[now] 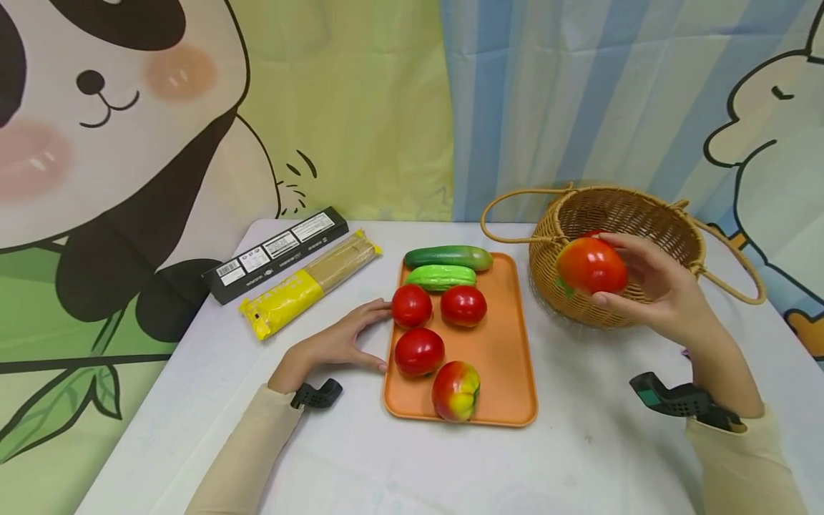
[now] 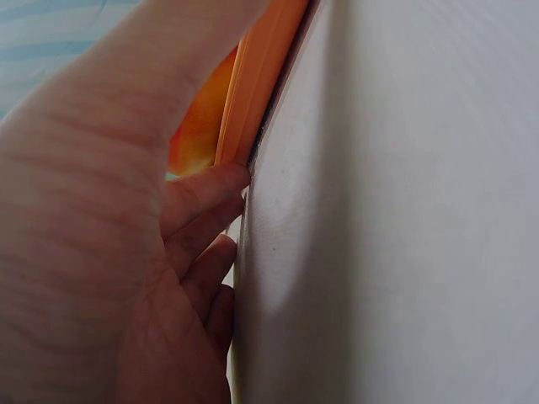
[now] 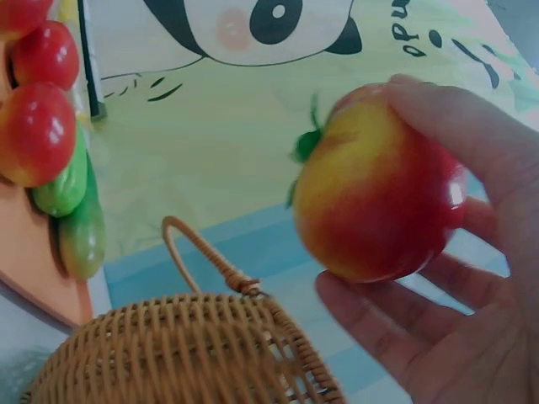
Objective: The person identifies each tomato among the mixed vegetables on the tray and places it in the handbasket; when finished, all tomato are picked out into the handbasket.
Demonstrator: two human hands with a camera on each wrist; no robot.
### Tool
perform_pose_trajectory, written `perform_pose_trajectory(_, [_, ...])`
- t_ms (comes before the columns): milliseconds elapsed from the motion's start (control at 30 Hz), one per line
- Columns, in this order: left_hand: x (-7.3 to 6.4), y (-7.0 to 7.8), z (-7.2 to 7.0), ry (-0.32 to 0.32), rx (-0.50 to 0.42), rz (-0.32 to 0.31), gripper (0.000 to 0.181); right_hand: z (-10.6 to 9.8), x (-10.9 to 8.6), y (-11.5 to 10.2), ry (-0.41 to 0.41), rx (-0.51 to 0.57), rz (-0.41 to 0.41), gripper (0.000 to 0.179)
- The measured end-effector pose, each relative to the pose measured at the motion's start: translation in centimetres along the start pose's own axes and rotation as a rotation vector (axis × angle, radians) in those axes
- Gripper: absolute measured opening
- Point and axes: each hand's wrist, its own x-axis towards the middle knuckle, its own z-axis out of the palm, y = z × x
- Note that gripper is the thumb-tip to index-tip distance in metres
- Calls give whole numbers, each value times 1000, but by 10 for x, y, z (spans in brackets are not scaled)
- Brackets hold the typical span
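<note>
My right hand (image 1: 666, 290) holds a red and yellow toy tomato (image 1: 591, 266) with green leaves, between thumb and fingers, in front of and above the wicker basket (image 1: 644, 202). In the right wrist view the same tomato (image 3: 379, 189) hangs in the fingers above the basket's rim. An orange tray (image 1: 496, 357) carries several red tomatoes (image 1: 463, 305), a red and yellow fruit (image 1: 455, 390), a green ridged gourd (image 1: 440, 277) and a cucumber (image 1: 448, 257). At the tray's left edge rests my left hand (image 1: 337, 341), thumb and fingers spread, gripping nothing. A bit of red (image 1: 594, 233) shows inside the basket.
Left of the tray lie a yellow packet of noodles (image 1: 309, 286) and a long black box (image 1: 277, 254). The basket's two loop handles (image 1: 740, 268) stick out sideways. A printed cloth (image 1: 360, 107) hangs behind the white table (image 1: 579, 458).
</note>
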Motion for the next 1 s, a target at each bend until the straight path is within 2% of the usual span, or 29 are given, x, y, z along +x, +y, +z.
perform_pose_trajectory(133, [0, -1, 0, 2, -7, 14, 95, -2, 0, 6, 47, 63, 12, 73])
perform_pose_trajectory(567, [0, -3, 1, 4, 7, 9, 97, -6, 1, 18, 187, 84, 49, 73])
perform_pose_trajectory(800, [1, -3, 1, 0, 7, -1, 96, -8, 1, 22, 222, 34, 74, 75])
perform_pose_trajectory(1000, [2, -5, 1, -4, 5, -11, 97, -9, 0, 21, 291, -141, 158, 77])
